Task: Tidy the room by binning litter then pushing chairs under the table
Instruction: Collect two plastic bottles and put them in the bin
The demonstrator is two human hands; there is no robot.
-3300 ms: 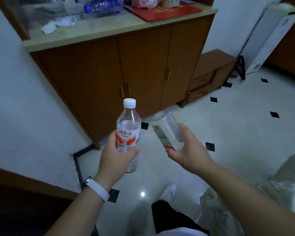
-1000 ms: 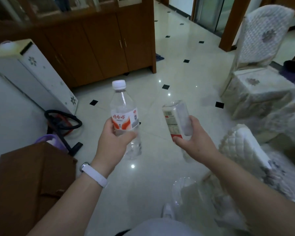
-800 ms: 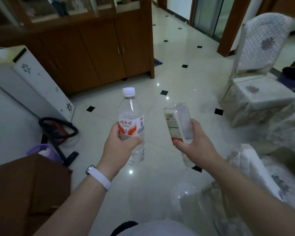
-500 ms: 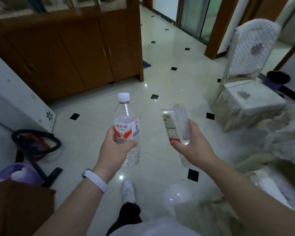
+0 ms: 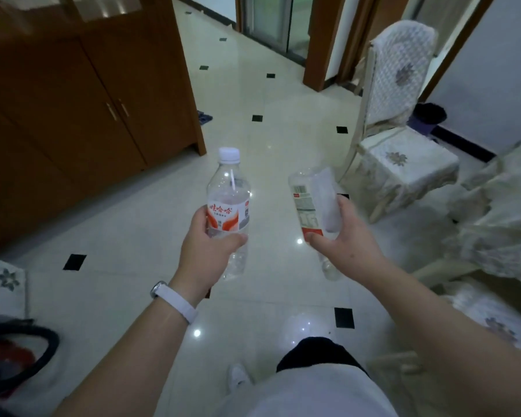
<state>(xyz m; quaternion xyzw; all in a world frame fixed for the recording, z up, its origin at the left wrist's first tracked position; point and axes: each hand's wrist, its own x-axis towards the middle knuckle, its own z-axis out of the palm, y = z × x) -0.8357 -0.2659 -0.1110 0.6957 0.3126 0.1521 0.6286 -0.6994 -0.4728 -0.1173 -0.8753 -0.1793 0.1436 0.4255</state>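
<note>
Litter is mid-carry above the floor, left hand gripping a capped bottle upright, right hand gripping an upturned bottle, so binning likely means walking to the dark bin beyond the chair

A white strap is worn on the left wrist, smooth and plain. A small metallic case is seen at its outer edge (whether it is a watch or a fitness band cannot be told). The left forearm and the right forearm are left uncovered down to the lower edge of the view. The torso is covered by a pale garment, whitish and blurred at the bottom of the view. Just above it a black leg covering is shown, and a white shoe is worn on the one foot in sight.
</note>
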